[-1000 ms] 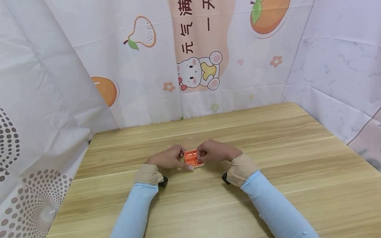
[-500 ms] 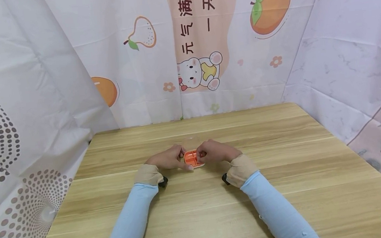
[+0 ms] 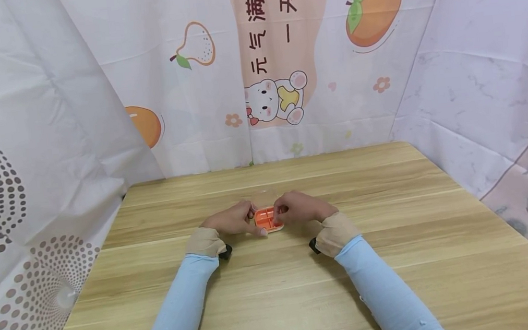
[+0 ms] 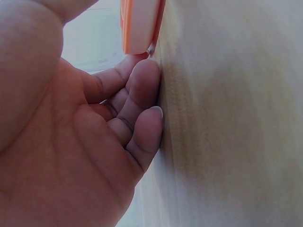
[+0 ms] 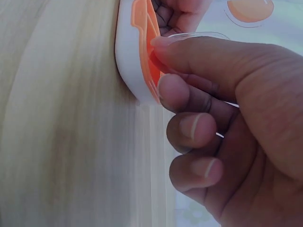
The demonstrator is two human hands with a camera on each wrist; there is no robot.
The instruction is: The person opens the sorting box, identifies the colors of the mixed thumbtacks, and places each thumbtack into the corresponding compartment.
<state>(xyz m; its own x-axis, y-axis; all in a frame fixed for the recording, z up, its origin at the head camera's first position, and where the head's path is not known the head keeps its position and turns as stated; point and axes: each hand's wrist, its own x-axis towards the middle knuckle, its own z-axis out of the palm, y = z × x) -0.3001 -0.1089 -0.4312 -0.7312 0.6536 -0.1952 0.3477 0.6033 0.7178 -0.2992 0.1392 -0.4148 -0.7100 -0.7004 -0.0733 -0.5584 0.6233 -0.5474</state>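
Orange pill box (image 3: 266,219), lying on the counter (image 3: 394,258) and pinched between the left hand (image 3: 231,221) and the right hand (image 3: 298,208), could be flipped over if its clear lid (image 5: 199,36) is pulled too hard.

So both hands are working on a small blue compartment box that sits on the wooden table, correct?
Not quite: the box is orange with a white base, not blue, as the head and right wrist views show. The rest holds: the left hand and right hand both grip it on the wooden table.
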